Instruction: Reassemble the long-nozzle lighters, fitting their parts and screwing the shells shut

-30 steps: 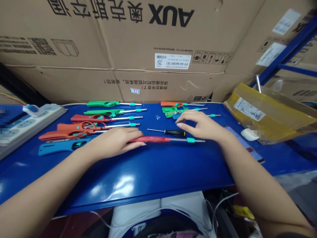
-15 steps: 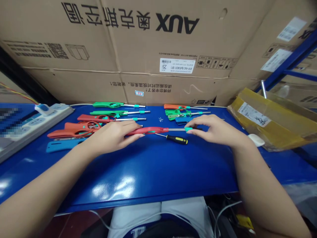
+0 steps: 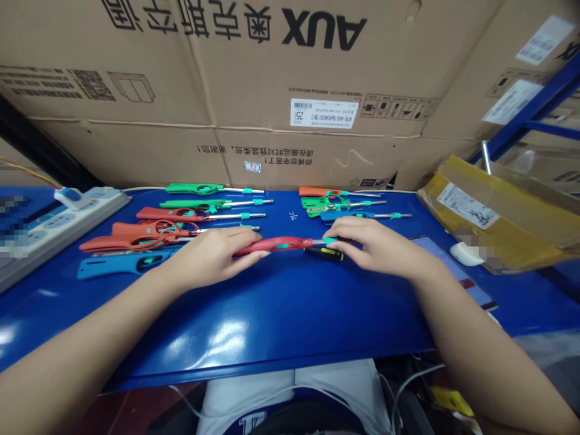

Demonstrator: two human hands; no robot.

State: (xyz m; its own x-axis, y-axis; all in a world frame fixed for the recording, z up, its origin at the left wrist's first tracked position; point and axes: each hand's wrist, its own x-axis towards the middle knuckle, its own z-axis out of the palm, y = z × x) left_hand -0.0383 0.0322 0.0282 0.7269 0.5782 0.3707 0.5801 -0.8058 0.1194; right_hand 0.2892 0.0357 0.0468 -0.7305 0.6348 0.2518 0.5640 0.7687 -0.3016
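A red long-nosed lighter [image 3: 276, 244] lies level between my hands, above the blue table. My left hand [image 3: 217, 254] is closed around its handle end. The thumb and fingers of my right hand [image 3: 362, 244] pinch the green collar [image 3: 330, 241] on its metal tube, a short way from the red body. Behind the lighter, a black and yellow screwdriver [image 3: 330, 254] rests on the table, partly hidden. Beyond my left wrist are a blue lighter [image 3: 122, 264] and red lighters [image 3: 131, 235]; part of them is covered by my hand. A blue lighter [image 3: 357, 215] is just behind my right hand.
Green lighters [image 3: 194, 189] lie at the back left, and an orange lighter [image 3: 321, 192] at the back right. A power strip [image 3: 58, 223] runs along the left. On the right are a yellow-taped box [image 3: 480, 211], a white mouse [image 3: 466, 254] and a flat screen [image 3: 457, 272].
My right hand has moved left with the green collar, which now sits nearer the red body. Less bare tube shows between them. The flat screen beside my right forearm has come into view.
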